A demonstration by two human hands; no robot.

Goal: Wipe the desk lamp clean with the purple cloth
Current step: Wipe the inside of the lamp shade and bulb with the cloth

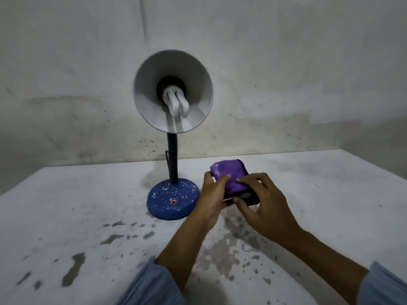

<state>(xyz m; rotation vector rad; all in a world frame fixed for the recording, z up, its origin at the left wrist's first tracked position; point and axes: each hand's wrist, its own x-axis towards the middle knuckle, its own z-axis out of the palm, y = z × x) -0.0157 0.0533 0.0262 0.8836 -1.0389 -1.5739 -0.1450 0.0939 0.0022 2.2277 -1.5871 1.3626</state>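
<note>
The desk lamp (174, 91) stands upright on the table, left of centre. Its white shade faces me with a bulb inside, on a dark neck above a round blue speckled base (174, 200). To the right of the base, a folded purple cloth (229, 172) is held just above the table. My left hand (214, 194) grips its left edge, thumb on top. My right hand (262, 203) pinches its near right end, where something small and dark shows under the cloth.
The white table (88, 216) has worn grey patches of chipped paint in front of the lamp. A stained pale wall (286, 73) stands close behind the table. The table's back edge runs just behind the lamp's neck.
</note>
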